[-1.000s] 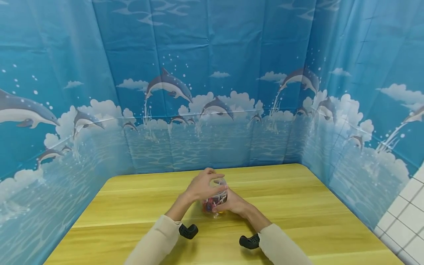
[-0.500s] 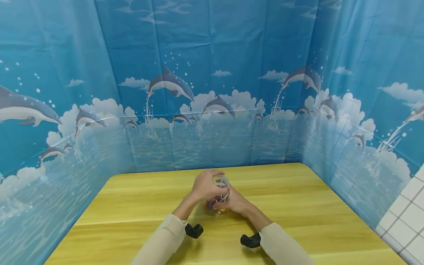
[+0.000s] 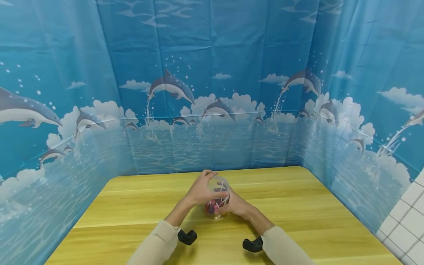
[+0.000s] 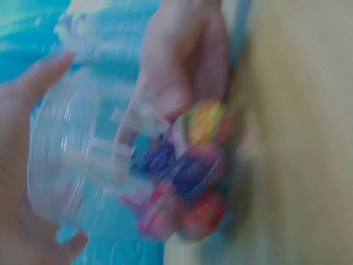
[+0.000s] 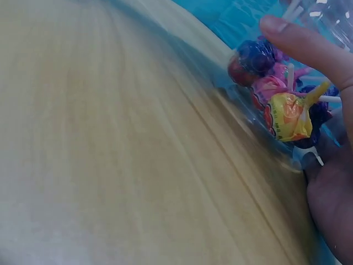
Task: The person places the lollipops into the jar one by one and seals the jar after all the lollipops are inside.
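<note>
A clear plastic jar (image 3: pixel 219 179) stands near the middle of the table, with lollipops (image 3: pixel 210 208) in its lower part. My left hand (image 3: pixel 200 190) holds the jar's top end, thumb and fingers spread around the ridged rim. Lower down, on the right side, my right hand (image 3: pixel 236 203) grips the jar's wall, its thumb across the front. In the right wrist view, wrapped lollipops (image 5: pixel 289 117) in yellow, pink and dark blue show through the wall, white sticks pointing toward the top. Motion blurs the left wrist view, where the jar (image 4: pixel 113 212) lies between both hands.
The yellow wood-grain table (image 3: pixel 139 209) reaches back to a blue curtain (image 3: pixel 185 147) printed with dolphins. Black wrist mounts (image 3: pixel 187 237) jut inward below both sleeves. White tiles (image 3: pixel 405 213) show at the far right.
My left hand shifts right and then back left, its fingers turning about the jar's top. The right hand keeps its grip; the jar stays almost in place.
</note>
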`<state>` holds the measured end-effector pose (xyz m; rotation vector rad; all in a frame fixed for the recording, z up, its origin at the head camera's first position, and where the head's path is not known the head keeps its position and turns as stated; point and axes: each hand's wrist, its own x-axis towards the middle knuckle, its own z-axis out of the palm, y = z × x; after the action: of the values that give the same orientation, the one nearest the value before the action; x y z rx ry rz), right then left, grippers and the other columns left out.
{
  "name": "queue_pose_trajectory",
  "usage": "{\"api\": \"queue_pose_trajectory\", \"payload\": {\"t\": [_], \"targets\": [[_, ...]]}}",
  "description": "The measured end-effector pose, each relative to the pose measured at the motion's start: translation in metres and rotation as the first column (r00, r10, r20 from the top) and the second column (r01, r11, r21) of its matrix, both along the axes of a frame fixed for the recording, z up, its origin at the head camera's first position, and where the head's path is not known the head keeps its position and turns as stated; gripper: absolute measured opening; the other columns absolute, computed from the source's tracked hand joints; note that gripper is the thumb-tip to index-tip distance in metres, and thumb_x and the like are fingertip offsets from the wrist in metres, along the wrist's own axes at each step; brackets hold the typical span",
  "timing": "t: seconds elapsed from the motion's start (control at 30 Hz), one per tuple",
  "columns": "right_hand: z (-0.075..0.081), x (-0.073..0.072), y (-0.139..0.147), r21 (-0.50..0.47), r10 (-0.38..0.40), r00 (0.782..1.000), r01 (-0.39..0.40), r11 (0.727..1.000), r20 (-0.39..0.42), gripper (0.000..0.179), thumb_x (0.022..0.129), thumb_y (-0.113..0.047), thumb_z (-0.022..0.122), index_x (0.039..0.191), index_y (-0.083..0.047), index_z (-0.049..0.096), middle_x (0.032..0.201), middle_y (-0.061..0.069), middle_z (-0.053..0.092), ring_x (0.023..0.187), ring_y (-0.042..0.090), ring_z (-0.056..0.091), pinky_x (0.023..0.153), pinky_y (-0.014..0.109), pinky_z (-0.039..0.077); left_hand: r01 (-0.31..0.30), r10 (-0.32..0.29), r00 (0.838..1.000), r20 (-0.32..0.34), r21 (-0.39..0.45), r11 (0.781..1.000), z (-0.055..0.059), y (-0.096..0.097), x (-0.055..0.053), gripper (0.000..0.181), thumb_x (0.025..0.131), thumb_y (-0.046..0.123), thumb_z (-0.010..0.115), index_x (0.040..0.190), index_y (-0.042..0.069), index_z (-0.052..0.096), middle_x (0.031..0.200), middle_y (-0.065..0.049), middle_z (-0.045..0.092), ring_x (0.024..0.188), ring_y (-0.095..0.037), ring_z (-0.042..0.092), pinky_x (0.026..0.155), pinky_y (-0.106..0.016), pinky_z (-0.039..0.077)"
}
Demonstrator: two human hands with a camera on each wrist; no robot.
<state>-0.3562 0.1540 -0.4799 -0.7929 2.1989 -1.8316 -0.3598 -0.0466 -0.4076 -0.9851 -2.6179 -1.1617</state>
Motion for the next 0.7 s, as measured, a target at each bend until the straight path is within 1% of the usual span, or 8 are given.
{"api": "queue_pose_trajectory", "payload": {"t": [0.07, 0.13, 0.23, 0.3, 0.4, 0.53, 0.63, 0.7], "targets": [[-0.002, 0.002, 0.0, -0.023, -0.006, 1.0, 0.006, 1.0, -0.009, 0.118, 0.082, -0.009, 0.089, 0.164, -0.024, 0.006, 0.162, 0.019, 0.027, 0.145, 0.036, 0.034, 0.112, 0.053, 0.037, -0.09, 0.09, 0.996, 0.013, 0.038, 0.995, -0.004, 0.005, 0.009, 0.094, 0.081, 0.062, 0.08, 0.153, 0.01, 0.05, 0.149, -0.016, 0.046, 0.133, -0.039, 0.048, 0.101, -0.062, 0.044], [-0.003, 0.004, -0.001, -0.046, -0.012, 1.0, 0.011, 0.999, -0.024, 0.118, 0.081, -0.008, 0.089, 0.164, -0.023, 0.006, 0.16, 0.02, 0.029, 0.143, 0.036, 0.037, 0.111, 0.051, 0.039, -0.162, 0.16, 0.987, 0.029, 0.077, 0.984, -0.007, 0.009, 0.015, 0.096, 0.079, 0.063, 0.081, 0.152, 0.009, 0.051, 0.15, -0.018, 0.047, 0.134, -0.041, 0.047, 0.102, -0.064, 0.042], [-0.004, 0.006, -0.004, -0.054, -0.026, 0.998, 0.023, 0.998, -0.057, 0.117, 0.082, -0.01, 0.09, 0.164, -0.02, 0.007, 0.157, 0.018, 0.037, 0.138, 0.033, 0.044, 0.11, 0.045, 0.042, -0.227, 0.224, 0.974, 0.036, 0.118, 0.967, -0.01, 0.014, 0.02, 0.097, 0.077, 0.063, 0.083, 0.151, 0.009, 0.053, 0.152, -0.018, 0.048, 0.137, -0.043, 0.044, 0.104, -0.065, 0.04], [-0.004, 0.007, -0.005, -0.055, -0.034, 0.997, 0.03, 0.998, -0.069, 0.113, 0.084, -0.011, 0.089, 0.164, -0.021, 0.01, 0.152, 0.016, 0.044, 0.133, 0.031, 0.05, 0.107, 0.042, 0.044, -0.236, 0.234, 0.972, 0.03, 0.138, 0.962, -0.011, 0.016, 0.02, 0.095, 0.076, 0.061, 0.084, 0.149, 0.009, 0.055, 0.15, -0.016, 0.051, 0.137, -0.043, 0.044, 0.105, -0.065, 0.039], [-0.003, 0.006, -0.006, -0.055, -0.037, 0.997, 0.033, 0.998, -0.069, 0.107, 0.086, -0.011, 0.087, 0.163, -0.023, 0.014, 0.144, 0.014, 0.052, 0.124, 0.029, 0.057, 0.103, 0.04, 0.048, -0.183, 0.183, 0.983, 0.014, 0.147, 0.972, -0.011, 0.015, 0.013, 0.088, 0.076, 0.057, 0.084, 0.146, 0.011, 0.059, 0.144, -0.011, 0.058, 0.135, -0.038, 0.048, 0.105, -0.062, 0.04], [0.0, 0.003, -0.004, -0.06, -0.027, 0.998, 0.024, 0.998, -0.056, 0.099, 0.086, -0.008, 0.086, 0.16, -0.017, 0.021, 0.139, 0.014, 0.054, 0.12, 0.028, 0.058, 0.102, 0.038, 0.048, -0.024, 0.022, 1.0, 0.012, 0.145, 0.989, -0.01, 0.008, -0.003, 0.079, 0.078, 0.051, 0.085, 0.145, 0.015, 0.061, 0.142, -0.005, 0.061, 0.135, -0.031, 0.051, 0.106, -0.058, 0.042], [0.001, 0.001, -0.003, -0.073, 0.025, 0.999, -0.027, 0.997, -0.028, 0.09, 0.086, -0.006, 0.084, 0.156, -0.008, 0.027, 0.137, 0.017, 0.056, 0.121, 0.03, 0.058, 0.104, 0.038, 0.046, 0.08, -0.088, 0.995, 0.045, 0.157, 0.984, -0.012, 0.001, -0.013, 0.076, 0.078, 0.043, 0.088, 0.145, 0.017, 0.062, 0.146, -0.004, 0.058, 0.138, -0.028, 0.047, 0.109, -0.057, 0.04], [0.001, 0.001, -0.002, -0.085, 0.064, 0.998, -0.064, 0.994, -0.003, 0.089, 0.087, -0.004, 0.083, 0.156, -0.005, 0.027, 0.137, 0.018, 0.056, 0.122, 0.031, 0.058, 0.105, 0.038, 0.046, 0.12, -0.133, 0.989, 0.072, 0.164, 0.979, -0.015, -0.004, -0.017, 0.077, 0.079, 0.041, 0.089, 0.146, 0.018, 0.061, 0.15, -0.004, 0.055, 0.141, -0.028, 0.044, 0.11, -0.058, 0.038]]}}
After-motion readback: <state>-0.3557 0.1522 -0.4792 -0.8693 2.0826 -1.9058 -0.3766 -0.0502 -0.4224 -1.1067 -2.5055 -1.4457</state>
